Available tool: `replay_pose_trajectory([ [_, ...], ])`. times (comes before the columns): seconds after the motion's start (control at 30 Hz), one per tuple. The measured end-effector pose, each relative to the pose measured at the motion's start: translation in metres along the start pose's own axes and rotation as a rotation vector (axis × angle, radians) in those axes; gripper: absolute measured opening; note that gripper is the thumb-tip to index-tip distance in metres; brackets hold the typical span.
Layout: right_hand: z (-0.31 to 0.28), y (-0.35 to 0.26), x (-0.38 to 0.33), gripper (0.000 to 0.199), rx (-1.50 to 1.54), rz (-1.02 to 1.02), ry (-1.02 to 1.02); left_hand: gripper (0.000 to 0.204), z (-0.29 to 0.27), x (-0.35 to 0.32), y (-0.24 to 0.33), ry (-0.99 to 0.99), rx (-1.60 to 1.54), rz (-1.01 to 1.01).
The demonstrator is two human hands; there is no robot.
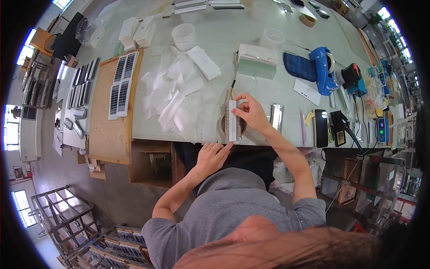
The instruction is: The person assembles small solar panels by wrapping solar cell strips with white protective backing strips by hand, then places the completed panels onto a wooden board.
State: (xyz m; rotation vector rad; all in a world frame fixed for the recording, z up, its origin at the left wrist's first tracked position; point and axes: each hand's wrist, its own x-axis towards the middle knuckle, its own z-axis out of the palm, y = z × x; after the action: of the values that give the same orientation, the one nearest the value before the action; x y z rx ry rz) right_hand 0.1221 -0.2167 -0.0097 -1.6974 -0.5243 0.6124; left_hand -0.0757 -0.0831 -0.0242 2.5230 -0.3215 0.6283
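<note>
Right hand [252, 112] pinches the far end of our white strip [232, 120] on the wooden block [229, 125] at the near table edge | left hand [214, 154] loose, apparently just touching its near end | strip looks thin, light, brittle; we hold the edges.

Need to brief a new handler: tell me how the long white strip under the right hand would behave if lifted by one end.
The white strip looks thin and long, so it would probably bend or sag. It seems light: the right hand touches it with fingertips alone. It lies flat, so rolling seems unlikely; whether it is brittle cannot be told.
</note>
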Motion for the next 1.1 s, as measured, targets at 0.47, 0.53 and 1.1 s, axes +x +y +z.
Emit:
replay_pose_trajectory([
  [0.47, 0.001, -0.005, -0.002, 0.031, -0.101, -0.087, 0.069, 0.041, 0.000, 0.000, -0.002, -0.005, -0.015, -0.002],
  [0.53, 0.001, -0.005, -0.002, 0.031, -0.115, -0.104, 0.068, 0.041, 0.000, 0.001, -0.002, -0.012, -0.015, -0.005],
  [1.1, -0.004, 0.004, 0.003, 0.035, -0.322, -0.114, 0.125, 0.040, -0.003, 0.002, -0.003, -0.025, -0.008, 0.013],
])
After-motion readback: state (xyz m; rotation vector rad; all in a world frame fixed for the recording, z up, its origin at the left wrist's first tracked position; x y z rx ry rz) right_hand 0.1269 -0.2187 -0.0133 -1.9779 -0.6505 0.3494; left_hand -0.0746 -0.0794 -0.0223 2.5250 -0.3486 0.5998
